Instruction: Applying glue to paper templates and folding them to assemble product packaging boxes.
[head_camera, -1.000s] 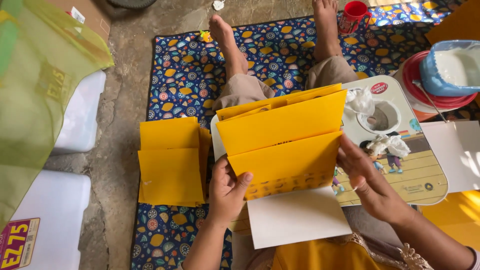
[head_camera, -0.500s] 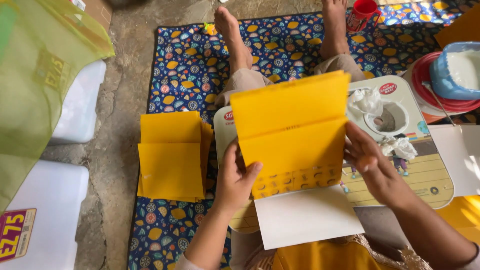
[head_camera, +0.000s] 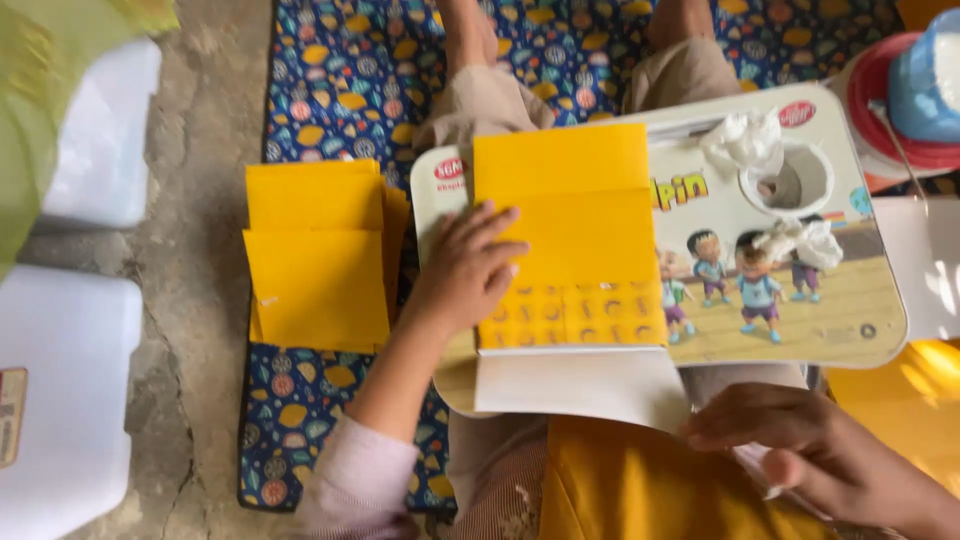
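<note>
Two hands: only one of them touches the yellow paper now.
Far left, 9 o'clock: two white boxes (head_camera: 75, 390) stand on the bare concrete floor (head_camera: 205, 330), with a green cloth (head_camera: 40, 110) hanging over the upper corner.
Paper stack: a pile of folded yellow sheets (head_camera: 315, 255) lies on the patterned blue mat (head_camera: 330, 90), just beside the tray at its 9 o'clock side.
Left hand: the left hand (head_camera: 465, 270) lies flat with spread fingers on the left edge of the folded yellow sheet (head_camera: 570, 230); it presses and does not pinch. Half a second ago it held this edge up in the air.
Yellow sheet: it now lies flat on the lap tray (head_camera: 850, 330), folded in steps, the printed strip at its 6 o'clock edge. Before, it was raised and tilted between both hands.
White sheet: a white paper (head_camera: 580, 390) sticks out under the yellow one at 6 o'clock.
Right hand: the right hand (head_camera: 800, 450) has left the sheet and hangs near 5 o'clock over the yellow clothing, fingers loosely curled, nothing visible in them.
Tray, 2 o'clock: crumpled tissue (head_camera: 745, 140) sits at the round cup hole (head_camera: 795, 185).
Far right: a red and blue container (head_camera: 920, 90) stands beyond the tray.
Meaning: I judge that the fold is laid down and is being flattened.
</note>
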